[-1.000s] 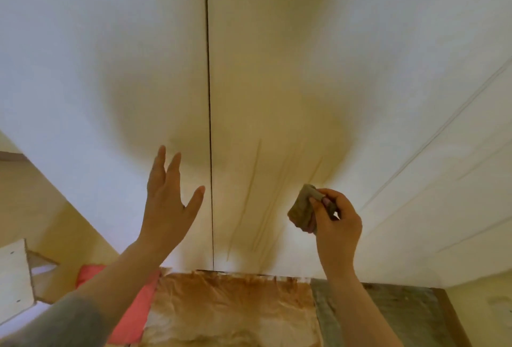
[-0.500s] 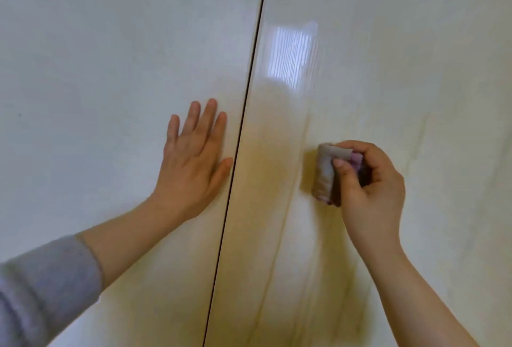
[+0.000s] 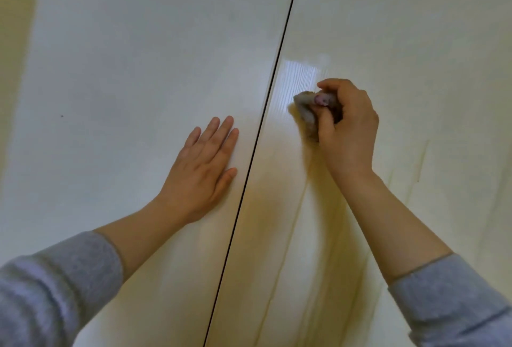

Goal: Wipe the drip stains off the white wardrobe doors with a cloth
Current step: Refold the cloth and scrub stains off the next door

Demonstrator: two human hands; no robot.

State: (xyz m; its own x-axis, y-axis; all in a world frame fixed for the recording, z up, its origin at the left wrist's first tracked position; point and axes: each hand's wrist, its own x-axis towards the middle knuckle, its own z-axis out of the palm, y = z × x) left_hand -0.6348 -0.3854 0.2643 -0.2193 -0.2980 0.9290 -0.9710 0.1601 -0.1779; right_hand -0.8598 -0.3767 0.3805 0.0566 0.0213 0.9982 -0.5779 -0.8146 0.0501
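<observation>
Head view, filled by two big white wardrobe doors: left door (image 3: 138,55) and right door (image 3: 415,27), both shiny, split by a thin dark gap (image 3: 278,55) running from far right down to near middle. Next in size, two arms in grey sleeves, left sleeve (image 3: 55,291) and right sleeve (image 3: 448,299), pushed up a bit, likely to stay dry and clean. Left hand (image 3: 203,172) laid flat on the left door just beside the gap, fingers straight and close together, holding nothing; probably there to lean on and to stop the door from shaking while rubbing. Right hand (image 3: 346,130) curled tight round the cloth (image 3: 306,118), thumb and fingers squeezing it into a small wad; likely bunched small to push hard on one spot. Cloth pressed on the right door, just right of the gap and right below a bright patch of shine (image 3: 300,75). Below the cloth, long thin yellow-brown drip stains (image 3: 296,216) running down the right door toward the near edge, plus another faint streak (image 3: 422,158) farther right. Looks like a start at the top of the drips, with most of the marks yet to wipe. Smallest of all, a tiny dark speck (image 3: 61,116) on the left door, well apart from both hands. No brand, no label, no words to read anywhere.
</observation>
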